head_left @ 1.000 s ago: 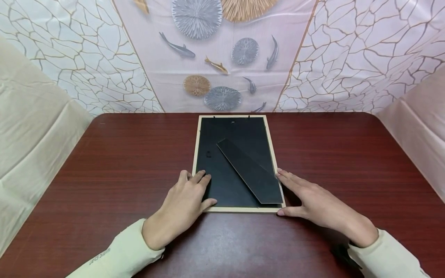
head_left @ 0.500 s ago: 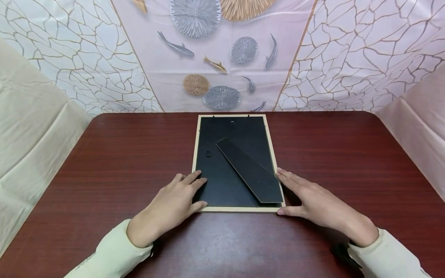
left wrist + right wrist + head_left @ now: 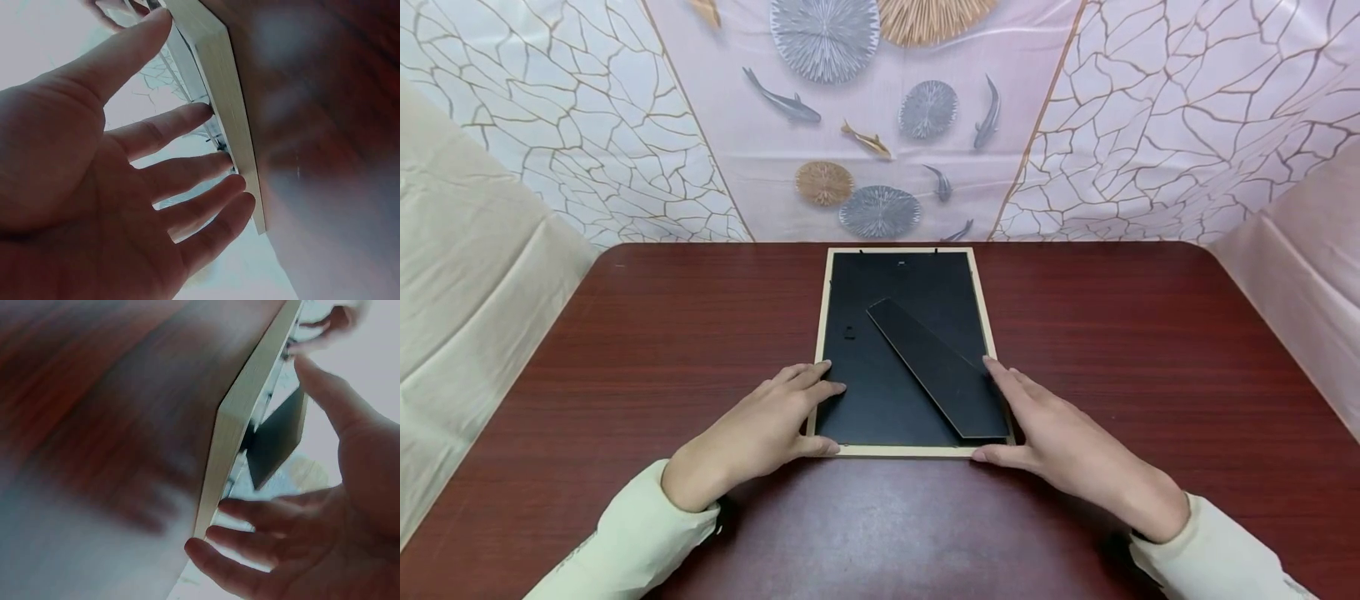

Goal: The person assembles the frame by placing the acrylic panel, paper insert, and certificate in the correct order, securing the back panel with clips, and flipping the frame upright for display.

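Note:
A picture frame point(image 3: 865, 383) lies back side up on the table, its black backing ringed by a pale wooden border. The stand leg point(image 3: 942, 375) slants across the backing toward the lower right corner; in the right wrist view this leg point(image 3: 278, 440) is raised off the back. My left hand point(image 3: 760, 425) rests at the near left corner, fingers spread over the left border and thumb at the near edge. At the near right corner is my right hand point(image 3: 1060, 433), its index fingertip over the right border beside the leg and its thumb at the near edge. Neither hand curls round anything.
The dark red wooden table point(image 3: 662, 333) extends on both sides of the frame. Behind it hangs a patterned cloth point(image 3: 880, 125) with fish and round motifs. Plain pale cloth point(image 3: 467, 292) borders the left side, and similar cloth the right.
My left hand has slid left, from over the backing to the frame's left edge. The right hand has shifted slightly left along the near right corner. The frame stays in place.

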Demonstrator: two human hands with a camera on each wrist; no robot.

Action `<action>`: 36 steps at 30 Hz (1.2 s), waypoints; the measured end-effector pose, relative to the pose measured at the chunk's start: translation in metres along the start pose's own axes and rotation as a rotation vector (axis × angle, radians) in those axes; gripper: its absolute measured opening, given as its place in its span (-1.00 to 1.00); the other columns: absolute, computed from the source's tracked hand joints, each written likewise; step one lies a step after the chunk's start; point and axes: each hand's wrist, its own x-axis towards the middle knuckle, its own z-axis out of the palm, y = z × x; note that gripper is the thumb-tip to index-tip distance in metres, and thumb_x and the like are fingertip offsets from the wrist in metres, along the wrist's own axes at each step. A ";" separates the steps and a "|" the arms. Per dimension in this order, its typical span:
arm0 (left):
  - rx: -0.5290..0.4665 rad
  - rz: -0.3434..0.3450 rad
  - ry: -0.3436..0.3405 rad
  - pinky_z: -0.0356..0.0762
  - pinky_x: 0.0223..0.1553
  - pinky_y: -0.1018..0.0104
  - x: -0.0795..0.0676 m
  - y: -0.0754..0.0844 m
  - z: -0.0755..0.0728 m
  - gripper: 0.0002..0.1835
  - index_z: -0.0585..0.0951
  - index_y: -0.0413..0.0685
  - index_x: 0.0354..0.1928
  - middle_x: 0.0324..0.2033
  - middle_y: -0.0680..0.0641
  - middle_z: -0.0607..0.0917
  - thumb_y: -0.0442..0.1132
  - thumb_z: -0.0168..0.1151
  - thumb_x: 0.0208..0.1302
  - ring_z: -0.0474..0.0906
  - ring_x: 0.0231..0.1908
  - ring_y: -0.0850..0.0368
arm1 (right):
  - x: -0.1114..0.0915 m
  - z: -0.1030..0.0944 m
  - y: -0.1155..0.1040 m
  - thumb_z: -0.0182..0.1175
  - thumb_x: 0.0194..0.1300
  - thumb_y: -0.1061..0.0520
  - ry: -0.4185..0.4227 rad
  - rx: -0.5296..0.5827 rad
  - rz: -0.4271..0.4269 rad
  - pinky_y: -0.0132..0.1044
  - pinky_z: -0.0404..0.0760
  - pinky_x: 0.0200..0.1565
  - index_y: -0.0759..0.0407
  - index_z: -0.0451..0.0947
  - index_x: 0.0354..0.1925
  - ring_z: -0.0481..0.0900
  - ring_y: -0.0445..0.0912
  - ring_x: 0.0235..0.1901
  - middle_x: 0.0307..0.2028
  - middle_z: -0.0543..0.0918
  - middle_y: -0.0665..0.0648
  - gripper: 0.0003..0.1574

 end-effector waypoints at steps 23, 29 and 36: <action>-0.137 -0.089 -0.090 0.38 0.44 -0.20 0.010 -0.010 -0.002 0.00 0.39 -0.03 0.55 0.65 -0.31 0.04 0.00 0.64 0.08 0.21 0.57 -0.25 | 0.012 0.018 -0.022 0.63 0.10 -0.05 0.227 -0.109 -0.145 0.08 0.77 -0.18 0.39 0.15 0.50 0.78 0.28 -0.07 0.09 0.67 0.57 0.26; -0.132 -0.080 -0.096 0.43 0.40 -0.21 0.011 -0.011 -0.002 -0.01 0.38 -0.03 0.55 0.64 -0.33 0.07 0.02 0.63 0.09 0.31 0.52 -0.30 | 0.011 0.016 -0.022 0.65 0.06 -0.06 0.213 -0.109 -0.126 0.05 0.76 -0.23 0.35 0.14 0.49 0.78 0.21 -0.16 0.04 0.70 0.51 0.28; -0.134 -0.090 -0.113 0.41 0.41 -0.22 0.012 -0.010 -0.002 -0.02 0.37 -0.04 0.55 0.64 -0.33 0.06 -0.02 0.62 0.12 0.27 0.54 -0.31 | 0.013 0.018 -0.020 0.60 0.13 -0.09 0.205 -0.167 -0.154 -0.01 0.73 -0.38 0.37 0.12 0.48 0.76 0.14 -0.36 0.00 0.70 0.52 0.25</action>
